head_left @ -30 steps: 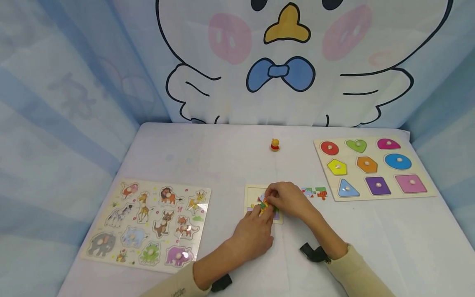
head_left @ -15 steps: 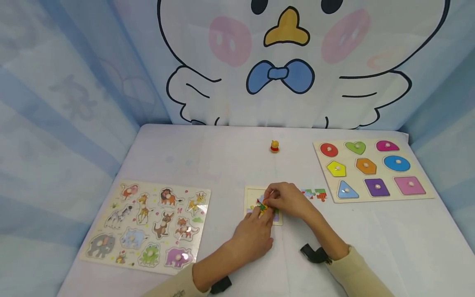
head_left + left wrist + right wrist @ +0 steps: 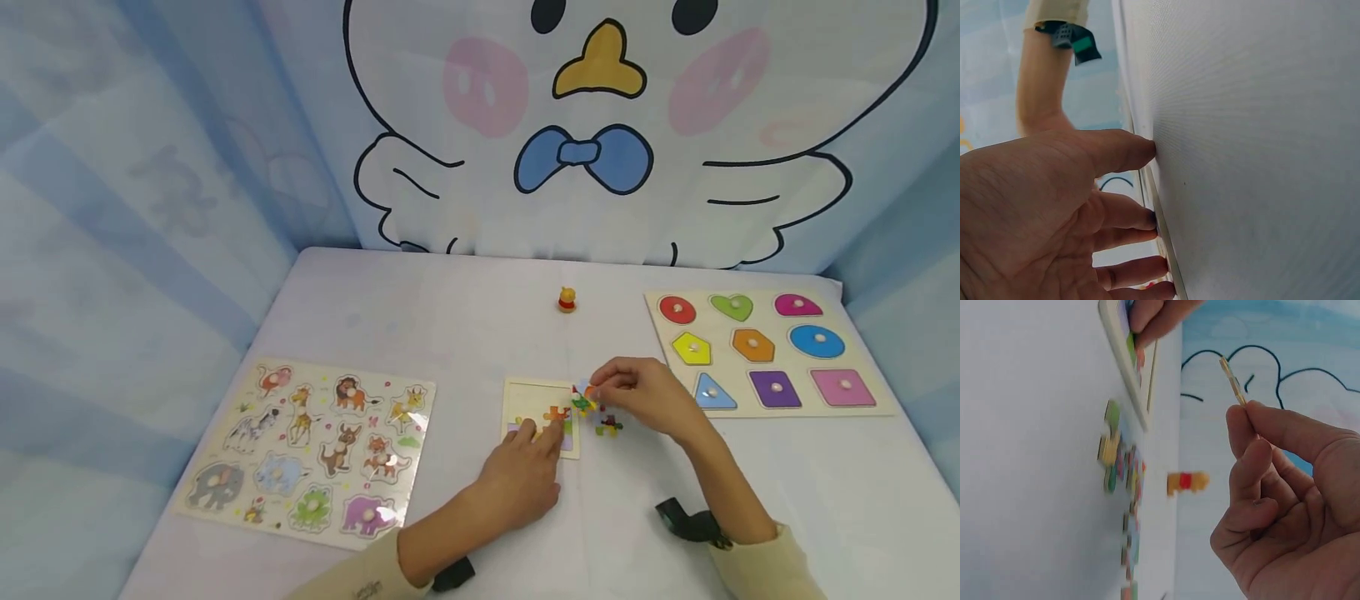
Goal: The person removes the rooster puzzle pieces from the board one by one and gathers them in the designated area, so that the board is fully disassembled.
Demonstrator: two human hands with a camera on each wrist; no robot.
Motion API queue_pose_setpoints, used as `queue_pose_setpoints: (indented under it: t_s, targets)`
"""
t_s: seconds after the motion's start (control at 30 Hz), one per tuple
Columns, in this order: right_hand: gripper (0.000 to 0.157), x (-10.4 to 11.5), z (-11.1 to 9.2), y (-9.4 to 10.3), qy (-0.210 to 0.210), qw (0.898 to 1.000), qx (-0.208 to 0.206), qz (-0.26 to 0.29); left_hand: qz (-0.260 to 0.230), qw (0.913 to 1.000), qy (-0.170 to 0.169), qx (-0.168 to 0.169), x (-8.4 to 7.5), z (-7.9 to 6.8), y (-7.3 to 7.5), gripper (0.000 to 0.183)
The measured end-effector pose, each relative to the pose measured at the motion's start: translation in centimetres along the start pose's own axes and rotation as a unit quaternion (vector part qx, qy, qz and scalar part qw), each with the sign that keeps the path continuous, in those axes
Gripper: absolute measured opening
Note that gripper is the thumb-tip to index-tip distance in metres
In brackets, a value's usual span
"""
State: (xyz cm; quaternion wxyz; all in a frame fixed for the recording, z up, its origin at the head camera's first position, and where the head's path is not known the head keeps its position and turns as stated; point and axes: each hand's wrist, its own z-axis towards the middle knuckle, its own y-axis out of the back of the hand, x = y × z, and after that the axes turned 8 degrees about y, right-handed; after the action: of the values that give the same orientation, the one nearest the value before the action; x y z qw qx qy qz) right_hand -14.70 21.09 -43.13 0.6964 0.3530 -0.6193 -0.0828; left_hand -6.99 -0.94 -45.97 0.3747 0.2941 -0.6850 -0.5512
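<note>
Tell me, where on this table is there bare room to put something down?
The widest bare stretch lies behind the small jigsaw tray, between the animal puzzle board and the shape puzzle board, broken only by the little bear figure. The front right corner is also bare. It is crowded around both hands, where loose jigsaw pieces lie.

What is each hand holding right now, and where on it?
The right hand pinches a puzzle piece by its edge. The left hand holds nothing; its fingers press the small puzzle tray.
</note>
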Motion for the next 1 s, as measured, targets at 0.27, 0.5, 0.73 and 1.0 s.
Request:
queue_pose_setpoints:
  t_s: [0.27, 0.5, 0.73, 1.0]
  targets:
    - [0.023, -3.1, -4.5, 3.5, -0.074, 0.996, -0.02, -0.037, 0.017, 0.9998, -0.005, 0.005, -0.2, 0.0, 0.1, 0.062]
    - [0.021, -4.5, -5.5, 2.9, -0.083, 0.994, -0.037, -0.054, 0.016, 0.9998, -0.004, 0.009, -0.4, 0.0, 0.3, 0.06]
    - [0.015, -4.8, -5.0, 2.3, -0.084, 0.991, -0.042, -0.095, 0.015, 0.9998, -0.004, 0.012, -0.3, 0.1, 0.2, 0.059]
    - [0.011, -4.6, -4.8, 2.0, -0.083, 0.988, -0.035, -0.122, 0.023, 0.9997, -0.005, 0.009, -0.3, 0.0, 0.1, 0.06]
